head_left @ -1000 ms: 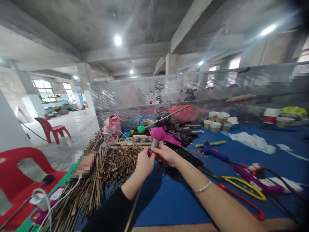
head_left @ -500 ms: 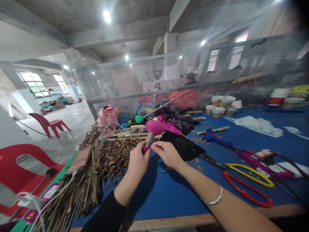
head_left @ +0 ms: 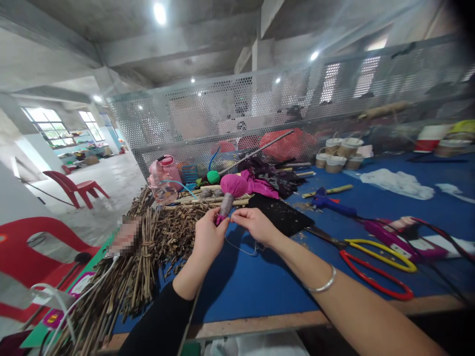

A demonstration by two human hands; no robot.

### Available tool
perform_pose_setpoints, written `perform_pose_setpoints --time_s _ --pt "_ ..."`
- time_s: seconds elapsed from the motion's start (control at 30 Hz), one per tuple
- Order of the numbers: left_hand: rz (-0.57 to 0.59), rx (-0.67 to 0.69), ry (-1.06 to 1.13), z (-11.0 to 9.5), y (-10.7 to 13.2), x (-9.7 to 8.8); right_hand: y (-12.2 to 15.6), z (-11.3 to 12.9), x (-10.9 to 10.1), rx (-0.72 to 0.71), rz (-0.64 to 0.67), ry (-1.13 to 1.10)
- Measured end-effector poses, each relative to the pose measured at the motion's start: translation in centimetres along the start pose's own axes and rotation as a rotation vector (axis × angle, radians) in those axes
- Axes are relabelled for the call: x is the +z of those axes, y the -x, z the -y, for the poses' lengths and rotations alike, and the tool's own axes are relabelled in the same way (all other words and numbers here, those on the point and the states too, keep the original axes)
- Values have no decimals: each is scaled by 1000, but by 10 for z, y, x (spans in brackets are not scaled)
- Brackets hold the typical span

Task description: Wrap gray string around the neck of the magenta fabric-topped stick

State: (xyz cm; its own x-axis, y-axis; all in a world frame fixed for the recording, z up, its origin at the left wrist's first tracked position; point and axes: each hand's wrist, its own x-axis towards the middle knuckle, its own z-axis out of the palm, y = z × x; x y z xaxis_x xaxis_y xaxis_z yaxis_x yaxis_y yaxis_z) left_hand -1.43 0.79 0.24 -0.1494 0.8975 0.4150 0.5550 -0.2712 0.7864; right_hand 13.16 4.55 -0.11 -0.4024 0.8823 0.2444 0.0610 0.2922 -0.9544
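Observation:
My left hand point(head_left: 209, 233) is closed around the lower end of a magenta cloth-covered ball point(head_left: 233, 186) whose neck is bound with grey thread point(head_left: 226, 202). A bit of magenta cloth shows beneath the binding, at my fingers. Just to the right, my right hand point(head_left: 256, 225) pinches with thumb and forefinger; a thin pale thread point(head_left: 243, 251) hangs in a loop below the two hands. The ball tilts up and away from me, above the blue tabletop point(head_left: 256, 296).
Bundled dry stalks point(head_left: 144, 257) lie at left. Scissors point(head_left: 376, 252) with yellow and red handles and a blue-handled tool point(head_left: 334, 201) lie at right. Behind are a black sheet point(head_left: 282, 215), a pink jug point(head_left: 166, 170), small pots point(head_left: 336, 163) and a perforated screen point(head_left: 208, 113).
My right hand has moved slightly away from the bound neck, and a small gap shows between the hands. The ball sits a little higher and further left in view.

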Motion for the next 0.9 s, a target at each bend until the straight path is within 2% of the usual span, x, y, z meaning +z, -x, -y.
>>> perform_pose_setpoints --time_s 0.2,0.3,0.43,0.53,0.6,0.67,0.77,0.83,0.9 --pt "63 -96 175 -4 1 2 -3 -8 -4 133 39 -139" --pt "168 -204 397 -9 2 3 -4 -8 -7 124 89 -266" --pt "362 -317 718 -9 3 8 -8 -10 -13 94 229 -402" --pt "456 -546 847 -3 2 14 -10 -14 -15 157 189 -376" --pt "433 -654 782 2 1 17 -11 -17 -15 215 107 -292" --pt "337 -604 592 5 2 19 -11 -18 -13 264 38 -230" --pt "157 -317 247 5 10 24 -10 -17 -7 288 -3 -215" --pt "93 -113 57 4 16 26 -10 -17 -3 269 -16 -205" --pt "65 12 -77 2 19 26 -10 -17 0 237 -26 -182"
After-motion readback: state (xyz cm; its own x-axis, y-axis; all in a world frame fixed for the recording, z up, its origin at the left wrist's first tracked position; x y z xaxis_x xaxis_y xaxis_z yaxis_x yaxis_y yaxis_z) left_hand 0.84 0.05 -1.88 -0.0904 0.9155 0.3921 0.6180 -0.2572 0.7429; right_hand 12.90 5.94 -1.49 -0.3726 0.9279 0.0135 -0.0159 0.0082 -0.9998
